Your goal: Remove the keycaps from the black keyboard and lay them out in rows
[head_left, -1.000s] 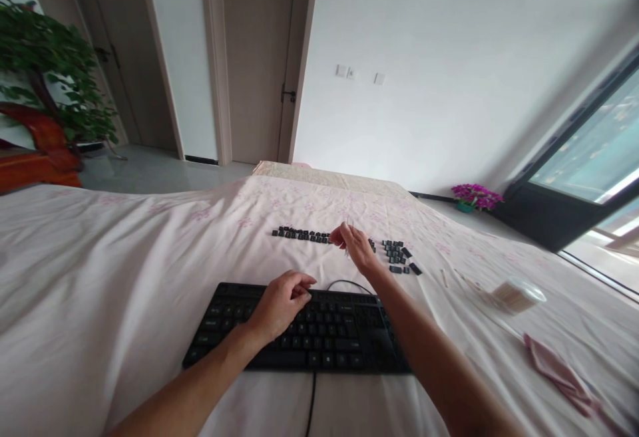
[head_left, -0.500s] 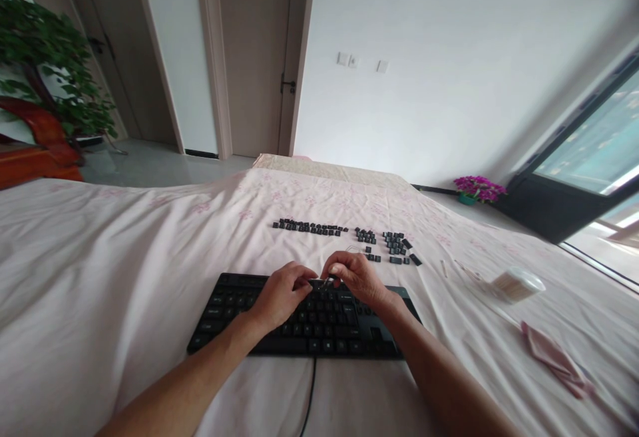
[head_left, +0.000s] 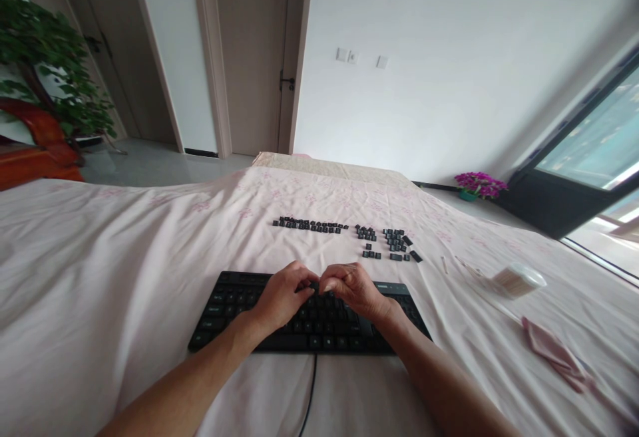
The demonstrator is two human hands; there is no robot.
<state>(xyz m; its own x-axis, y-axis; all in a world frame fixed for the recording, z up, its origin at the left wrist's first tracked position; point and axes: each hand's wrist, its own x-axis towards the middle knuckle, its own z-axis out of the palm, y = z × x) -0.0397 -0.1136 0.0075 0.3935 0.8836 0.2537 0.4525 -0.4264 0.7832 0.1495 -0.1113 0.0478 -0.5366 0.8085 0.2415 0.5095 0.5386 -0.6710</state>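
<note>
A black keyboard (head_left: 299, 342) lies on the pink cloth under both hands, with a bare patch at its right side where keys are off. My left hand (head_left: 283, 296) rests over its upper middle, thumb and forefinger pinched at a small dark piece too hidden to name. Close beside it, my right hand (head_left: 352, 289) has its fingers curled, thumb pointing towards the left fingertips. What the right fingers hold, if anything, is hidden. Beyond the keyboard, loose black keycaps (head_left: 310, 225) lie in rows, with another cluster of keycaps (head_left: 395, 241) farther right.
On the right stand a clear tub of cotton swabs (head_left: 519, 281) and a crumpled pink cloth (head_left: 556, 354), with a few loose swabs (head_left: 469, 265) nearby. The keyboard's cable (head_left: 312, 390) runs towards me. A floral cloth (head_left: 150, 251) covers the surface in folds.
My right hand has turned over and its fingers have curled in; the dark tool with a thin wire loop seen in it earlier is now hidden. My left hand stays nearly in place.
</note>
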